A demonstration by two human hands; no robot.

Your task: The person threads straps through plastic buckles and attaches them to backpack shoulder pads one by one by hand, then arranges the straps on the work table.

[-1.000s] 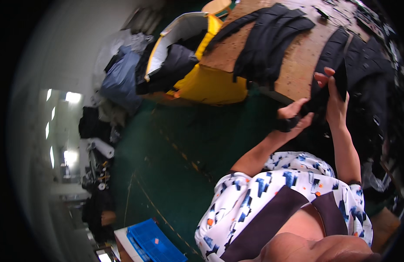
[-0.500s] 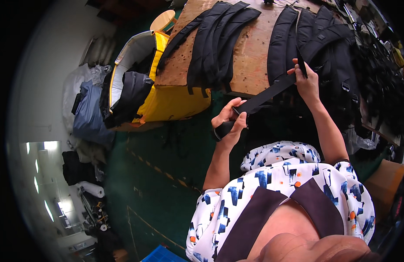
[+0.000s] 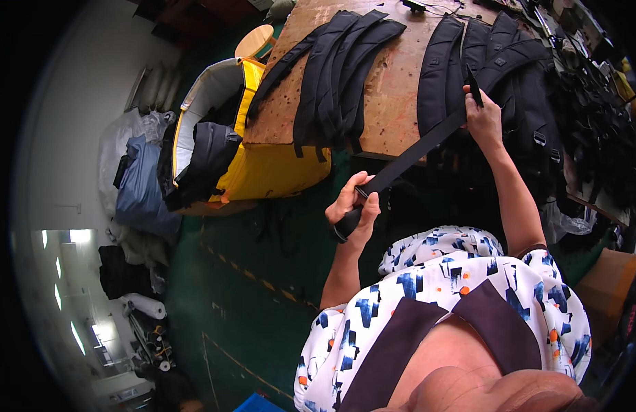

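Observation:
A wide black webbing strap [image 3: 417,152] runs taut and slanting between my two hands, in front of the table's near edge. My left hand [image 3: 353,206] is closed on its lower end, by what looks like a buckle; a black loop hangs below the fingers. Higher up and to the right, my right hand [image 3: 484,118] pinches the other end, and a short tip of strap stands up above the fingers. Behind the right hand lie several padded black shoulder straps [image 3: 438,75], some with metal-looking buckles.
A wooden table [image 3: 393,82] carries another group of black shoulder straps [image 3: 338,75]. At its left stands a yellow bag [image 3: 276,165] with dark pieces inside, near a round stool [image 3: 254,41]. Blue-grey fabric [image 3: 147,182] is heaped by the wall. A cardboard box [image 3: 606,285] sits at right.
Both hands keep hold of the strap. My left hand has shifted slightly left and down, drawing the strap out a little longer between the hands.

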